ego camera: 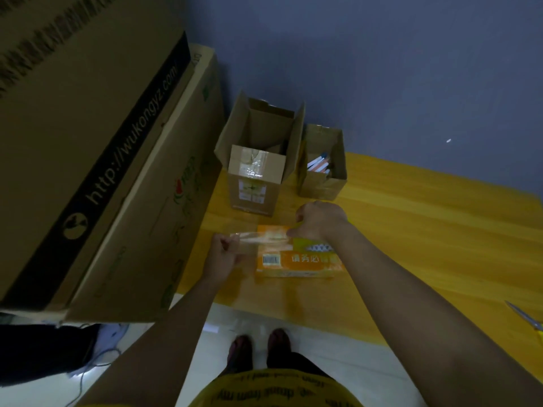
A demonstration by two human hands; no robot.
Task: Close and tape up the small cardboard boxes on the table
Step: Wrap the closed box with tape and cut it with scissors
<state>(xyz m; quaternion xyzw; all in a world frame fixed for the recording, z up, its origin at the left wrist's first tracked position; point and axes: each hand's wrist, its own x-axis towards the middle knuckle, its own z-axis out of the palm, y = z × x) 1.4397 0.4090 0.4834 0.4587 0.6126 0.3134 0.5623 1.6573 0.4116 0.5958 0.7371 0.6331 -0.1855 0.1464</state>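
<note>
Both hands stretch tape (258, 237) (seemingly clear) over orange box (296, 257).

1. big cardboard boxes (97, 160) wall off the whole left side of the table (426, 230), no passage there.
2. open brown box (258, 160) with raised flaps stands at the back, small box with pens (321, 163) just beside it on its right; narrow gap between them.
3. orange box (296, 257) sits near the front edge; clear tape strip (258, 237) stretched between left hand (221, 254) and right hand (318, 220) crosses above its left part.
4. right half of table is bare wood, open reach.
5. scissors (526, 317) at far right edge.
</note>
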